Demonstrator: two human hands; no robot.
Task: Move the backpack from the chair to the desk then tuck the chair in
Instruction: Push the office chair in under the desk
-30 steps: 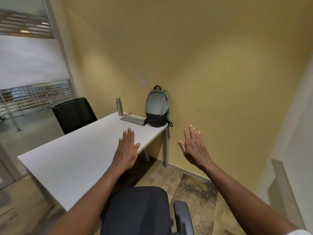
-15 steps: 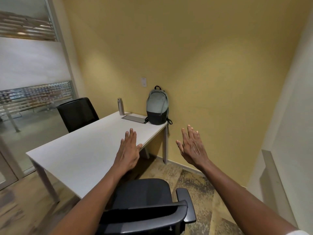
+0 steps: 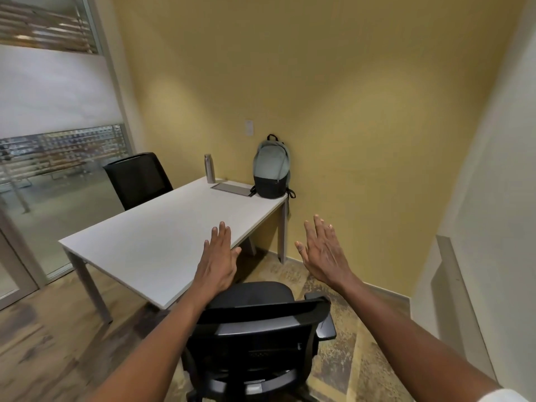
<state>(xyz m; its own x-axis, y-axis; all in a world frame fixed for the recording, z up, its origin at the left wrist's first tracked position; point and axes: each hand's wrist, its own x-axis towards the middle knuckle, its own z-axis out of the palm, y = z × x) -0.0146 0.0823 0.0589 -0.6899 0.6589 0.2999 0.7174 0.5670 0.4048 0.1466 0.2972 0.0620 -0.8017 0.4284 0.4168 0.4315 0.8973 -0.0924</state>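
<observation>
While both hands are held out bare, the scene is logged largest to smallest.

Desk (image 3: 162,239): white top, under and beyond the left fingertips; its near right edge is met by the left thumb. Bare surface is left between fingers and far corner.

Chair (image 3: 255,323): black, seat empty, backrest below both wrists, nearer than the fingers. It is judged not yet tucked in, since most of the seat shows clear of the desk edge.

Second chair (image 3: 139,178): black, across the desk, far left of the fingers.

Backpack (image 3: 272,169): grey over black, stood upright on the desk's far right corner, well beyond the fingertips, leaned against the yellow wall, probably so it is propped and kept from slumping. The first step is judged done.

Right hand (image 3: 322,252): empty, fingers spread and raised, palm turned inward, over the floor right of the desk.

Left hand (image 3: 217,256): empty, fingers extended and nearly together, palm down over the desk edge. Contact cannot be told.

Flat grey item (image 3: 233,189): laid just left of the backpack, far past the fingers.

Bottle (image 3: 209,168): metal, upright, beyond the flat item.

Writing: no brand or label can be read anywhere.
</observation>
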